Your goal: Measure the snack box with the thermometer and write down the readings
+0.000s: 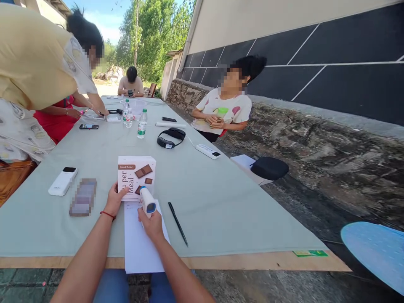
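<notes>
My left hand (115,199) grips the lower left edge of a white box (145,165) printed with chocolate pieces and the word "NutriMotion". The box stands upright on the table. In my right hand (154,226) is a white infrared thermometer (147,200) with a blue front end and a small dark screen facing me. Its tip is close to the front of the box; whether they touch I cannot tell. Beneath my right hand lies white paper (142,248) with a little writing near its top. A dark pen (178,224) rests to the right of the paper.
Left on the table (221,210) are a white power bank (63,181) and a blurred phone (83,198). Farther off are a black headset (171,138), another power bank (207,151) and a water bottle (142,125). Several people are around the table. A blue stool (375,248) stands at right.
</notes>
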Tool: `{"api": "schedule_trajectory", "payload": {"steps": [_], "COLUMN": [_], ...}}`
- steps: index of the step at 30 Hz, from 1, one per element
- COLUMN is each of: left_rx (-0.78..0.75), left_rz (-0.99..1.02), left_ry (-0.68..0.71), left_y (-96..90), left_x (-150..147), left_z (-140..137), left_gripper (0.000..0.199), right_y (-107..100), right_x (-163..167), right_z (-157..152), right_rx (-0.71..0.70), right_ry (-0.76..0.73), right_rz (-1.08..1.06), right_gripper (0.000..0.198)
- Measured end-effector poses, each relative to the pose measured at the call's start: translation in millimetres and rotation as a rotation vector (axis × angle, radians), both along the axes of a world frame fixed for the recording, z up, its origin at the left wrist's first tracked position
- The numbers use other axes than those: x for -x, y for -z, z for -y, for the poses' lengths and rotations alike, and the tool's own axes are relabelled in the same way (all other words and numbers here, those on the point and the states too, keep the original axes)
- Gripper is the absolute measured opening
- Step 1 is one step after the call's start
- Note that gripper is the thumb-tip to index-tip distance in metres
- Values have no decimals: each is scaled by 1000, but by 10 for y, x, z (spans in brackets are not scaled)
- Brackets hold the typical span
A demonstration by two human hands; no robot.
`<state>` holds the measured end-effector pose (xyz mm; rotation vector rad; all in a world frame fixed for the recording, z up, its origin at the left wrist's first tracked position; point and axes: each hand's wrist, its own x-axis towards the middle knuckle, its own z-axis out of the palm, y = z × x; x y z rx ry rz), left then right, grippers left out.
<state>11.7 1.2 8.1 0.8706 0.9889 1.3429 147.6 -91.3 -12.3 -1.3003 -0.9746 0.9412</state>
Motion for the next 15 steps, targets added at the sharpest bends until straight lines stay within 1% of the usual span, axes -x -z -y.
{"api": "schedule_trajectory", "payload": {"steps": [4,7,12,15], "left_rx": [16,4,-21,-17], "left_rz": [-7,-4,30,40], "left_ry": [-16,-24,-30,-37], "left_y": [-24,-28,-41,-66], "left_x": [-10,-16,-30,-33], "left_z": [12,3,-17,-26], "left_gripper": [72,71,71,73], "right_y": [-99,-219,-463,-554], "right_x": [5,-5,-74,-120], "right_z": [0,32,29,-19], "right_rx": [42,60,64,63], "right_ry": [-8,-13,61,86], "right_rz": [10,31,84,100], "right_gripper": [34,33,32,31]}}
